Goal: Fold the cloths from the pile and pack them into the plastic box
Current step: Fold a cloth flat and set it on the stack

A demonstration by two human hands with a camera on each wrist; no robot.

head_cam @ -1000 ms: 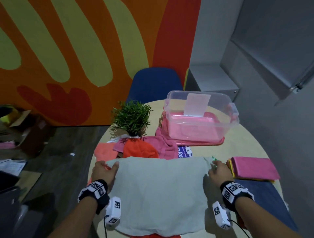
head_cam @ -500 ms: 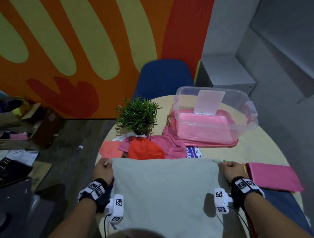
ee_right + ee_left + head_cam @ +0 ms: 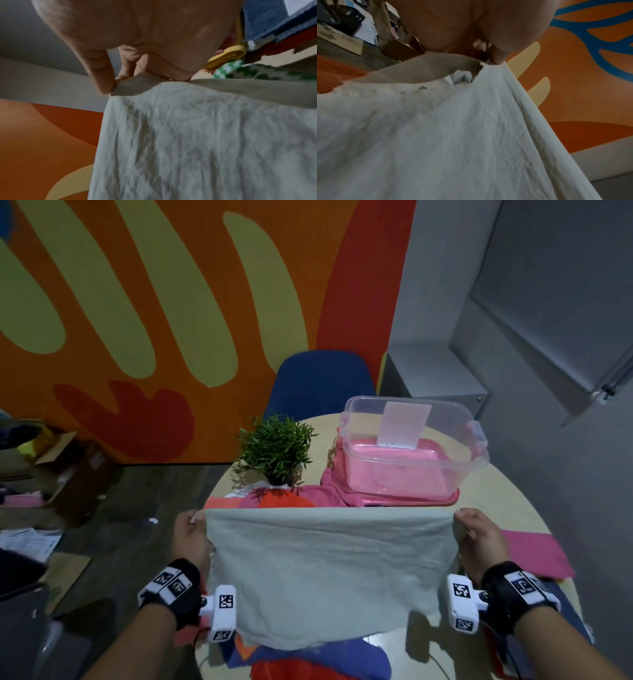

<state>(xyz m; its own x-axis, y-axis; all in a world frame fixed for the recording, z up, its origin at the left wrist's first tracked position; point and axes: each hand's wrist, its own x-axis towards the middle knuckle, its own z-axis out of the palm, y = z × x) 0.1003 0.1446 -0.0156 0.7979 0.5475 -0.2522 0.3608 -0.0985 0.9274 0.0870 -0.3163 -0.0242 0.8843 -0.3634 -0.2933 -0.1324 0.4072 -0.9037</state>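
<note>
While both hands hold it up by its top corners, the pale grey cloth (image 3: 325,573) hangs stretched flat above the near part of the round table (image 3: 507,494). The left hand (image 3: 190,537) pinches the left corner between thumb and curled fingers, and the right hand (image 3: 479,539) pinches the right corner the same way; the right wrist view shows the thumb (image 3: 101,75) pressed onto a small fold of the fabric. The cloth's lower edge hangs over a blue cloth (image 3: 342,657) and a red one (image 3: 291,672) lying at the table's near edge.

Behind the raised cloth lies the pile of cloths (image 3: 294,496), orange and pink, just in front of a small green plant (image 3: 275,446). The clear plastic box (image 3: 411,450) stands at the far right of the table, resting on a pink lid or tray, with pink cloth inside and a white label on its far wall. A folded pink cloth (image 3: 534,553) lies on the table to the right of the right hand. A blue chair (image 3: 318,381) stands beyond the table against the orange patterned wall (image 3: 137,302).
</note>
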